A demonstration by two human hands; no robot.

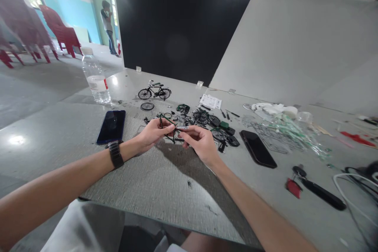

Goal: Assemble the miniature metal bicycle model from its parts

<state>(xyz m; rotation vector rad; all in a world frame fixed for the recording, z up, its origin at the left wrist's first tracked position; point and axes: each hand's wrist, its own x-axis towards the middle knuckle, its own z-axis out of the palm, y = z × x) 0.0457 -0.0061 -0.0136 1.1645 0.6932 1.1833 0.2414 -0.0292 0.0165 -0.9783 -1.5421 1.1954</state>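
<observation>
My left hand is closed on a small dark green model bicycle frame, holding it just above the table. Thumb and fingers of my right hand pinch a slim silvery piece against the frame; its exact kind is too small to tell. Behind both hands lie loose black and green bicycle parts, with small spoked wheels among them. Further back an assembled black model bicycle stands upright, and a single wheel lies flat in front of it.
A blue phone and a water bottle are at the left. To the right are a black phone, clear plastic scraps and a black-handled tool. A printed sheet lies behind. One person stands far back.
</observation>
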